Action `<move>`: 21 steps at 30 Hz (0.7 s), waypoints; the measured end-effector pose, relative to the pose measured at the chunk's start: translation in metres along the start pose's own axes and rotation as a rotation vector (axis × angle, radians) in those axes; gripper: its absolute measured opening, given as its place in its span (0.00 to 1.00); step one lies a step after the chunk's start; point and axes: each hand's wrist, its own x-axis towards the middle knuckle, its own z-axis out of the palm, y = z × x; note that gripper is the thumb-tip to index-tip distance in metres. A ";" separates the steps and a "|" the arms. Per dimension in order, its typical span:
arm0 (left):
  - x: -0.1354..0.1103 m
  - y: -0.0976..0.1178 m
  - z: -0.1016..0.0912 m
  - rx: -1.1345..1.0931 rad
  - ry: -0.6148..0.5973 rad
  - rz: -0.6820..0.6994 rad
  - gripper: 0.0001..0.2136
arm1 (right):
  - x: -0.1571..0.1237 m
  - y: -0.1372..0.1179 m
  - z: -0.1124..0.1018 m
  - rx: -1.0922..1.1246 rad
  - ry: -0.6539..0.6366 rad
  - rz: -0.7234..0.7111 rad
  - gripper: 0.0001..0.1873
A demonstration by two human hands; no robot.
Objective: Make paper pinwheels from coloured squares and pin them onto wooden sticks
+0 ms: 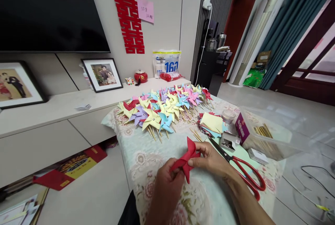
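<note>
Between my two hands is a red paper pinwheel [188,155], its blades folded toward the middle. My left hand [171,176] grips it from the left, fingers curled under it. On the other side, my right hand [209,158] pinches it near the centre with thumb and fingers. No stick shows on it. Just beyond lie a few thin wooden sticks [195,135] and a stack of coloured paper squares [211,123]. Red-handled scissors [237,164] rest beside my right forearm, blades by a small box of metal fasteners [228,143].
Many finished pinwheels [154,115] on sticks cover the far part of the cloth-covered table [141,169]. At the right stands a clear plastic bin [282,150] with more sticks, a small white box [258,155] before it. A white cabinet [60,113] runs along the wall.
</note>
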 end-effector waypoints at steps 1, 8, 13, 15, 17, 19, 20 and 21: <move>-0.005 -0.001 -0.001 -0.036 -0.007 -0.021 0.04 | -0.004 0.001 0.003 0.026 -0.013 0.021 0.12; -0.033 0.003 0.003 -0.212 -0.068 -0.139 0.05 | -0.029 -0.003 0.010 0.067 -0.084 0.107 0.12; -0.048 0.000 0.006 -0.277 -0.141 -0.169 0.02 | -0.040 -0.005 0.017 0.027 -0.044 0.157 0.10; -0.052 -0.002 0.008 -0.304 -0.152 -0.178 0.04 | -0.041 -0.003 0.020 0.030 -0.031 0.193 0.08; -0.054 -0.002 0.010 -0.350 -0.155 -0.197 0.04 | -0.041 -0.003 0.021 0.018 -0.019 0.216 0.05; -0.054 -0.002 0.013 -0.408 -0.170 -0.211 0.04 | -0.041 -0.004 0.020 -0.013 -0.009 0.224 0.05; -0.054 -0.002 0.013 -0.430 -0.173 -0.210 0.03 | -0.041 -0.005 0.019 -0.037 0.011 0.210 0.06; -0.053 -0.002 0.014 -0.445 -0.164 -0.202 0.03 | -0.042 -0.005 0.017 -0.068 0.056 0.178 0.08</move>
